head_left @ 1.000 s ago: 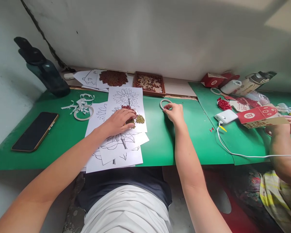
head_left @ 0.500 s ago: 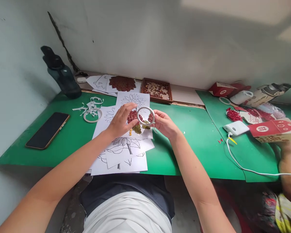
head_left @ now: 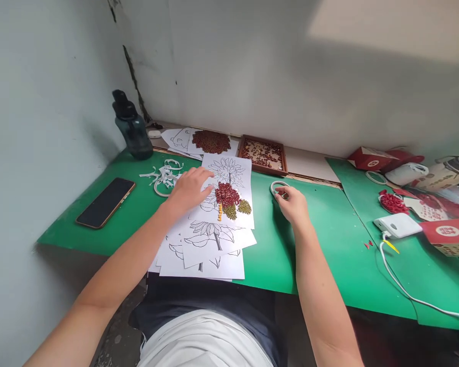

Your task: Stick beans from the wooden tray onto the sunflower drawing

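Note:
My right hand (head_left: 294, 205) pinches a narrow ring-shaped roll of tape (head_left: 277, 184) at the green tabletop, right of the papers. My left hand (head_left: 190, 189), fingers apart, hovers over the left side of a sheet with a line-drawn flower (head_left: 232, 165). On that sheet lie a cluster of red beans (head_left: 227, 194), green mung beans (head_left: 244, 206) in two patches, and a short yellow row of kernels (head_left: 220, 212). More flower drawings (head_left: 210, 239) lie beneath it. Another tape ring (head_left: 157, 189) and curled white strips (head_left: 164, 172) lie beside my left hand.
A phone (head_left: 106, 202) and a dark bottle (head_left: 133, 127) stand at the left. Along the wall are a heap of reddish-brown beans (head_left: 211, 141) on paper and a wooden tray (head_left: 285, 163). To the right are a white power bank (head_left: 398, 225) with its cable and red boxes (head_left: 371, 159).
My right hand has carried the tape roll right, from above the bean picture to the bare tabletop. My left hand stays over the papers. The view has shifted; the person's arm at right has left view.

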### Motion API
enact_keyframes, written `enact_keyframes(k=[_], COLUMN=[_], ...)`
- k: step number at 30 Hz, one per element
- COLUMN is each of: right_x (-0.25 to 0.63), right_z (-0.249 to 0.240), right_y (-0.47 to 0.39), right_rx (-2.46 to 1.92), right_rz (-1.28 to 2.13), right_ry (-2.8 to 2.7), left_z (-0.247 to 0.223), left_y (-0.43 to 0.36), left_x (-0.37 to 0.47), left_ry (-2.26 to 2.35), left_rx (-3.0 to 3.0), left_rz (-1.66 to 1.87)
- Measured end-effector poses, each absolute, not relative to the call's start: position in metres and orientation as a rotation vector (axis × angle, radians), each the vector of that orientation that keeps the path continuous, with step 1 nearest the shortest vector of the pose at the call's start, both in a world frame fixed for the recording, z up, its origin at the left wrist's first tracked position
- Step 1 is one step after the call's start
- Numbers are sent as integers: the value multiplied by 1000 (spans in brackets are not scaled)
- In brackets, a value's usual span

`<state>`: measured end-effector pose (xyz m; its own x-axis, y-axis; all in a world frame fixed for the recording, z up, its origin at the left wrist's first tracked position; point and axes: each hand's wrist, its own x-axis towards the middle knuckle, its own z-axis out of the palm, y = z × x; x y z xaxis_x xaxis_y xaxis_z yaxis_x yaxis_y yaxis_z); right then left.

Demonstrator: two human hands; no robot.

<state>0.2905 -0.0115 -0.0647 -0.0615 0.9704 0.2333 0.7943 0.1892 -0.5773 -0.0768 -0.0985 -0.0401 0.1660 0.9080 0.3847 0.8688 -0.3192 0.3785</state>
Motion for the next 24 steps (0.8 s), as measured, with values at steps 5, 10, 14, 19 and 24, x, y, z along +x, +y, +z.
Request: enact_keyframes(k=[5, 10, 14, 19, 24], right_x=[279, 268, 266, 266, 265], right_z=[-66, -66, -68, -68, -70], right_y=[-14, -18, -18, -17, -17], right_rx=[-1567, -1435, -1412, -1391, -1355], right_rz=[420, 457, 481, 503, 551], right_ry=[-1870, -1899, -1866, -1866, -1887], left_z=[-50, -64, -60, -55, -53], left_y=[-118, -139, -132, -111, -93], left_x=[-150, -176, -180, -191, -199], left_ry=[2140, 2152, 2143, 2144, 2135], left_rx=[2230, 2192, 1890, 1629, 1443], left_rz=[651, 632, 984, 1362, 1630])
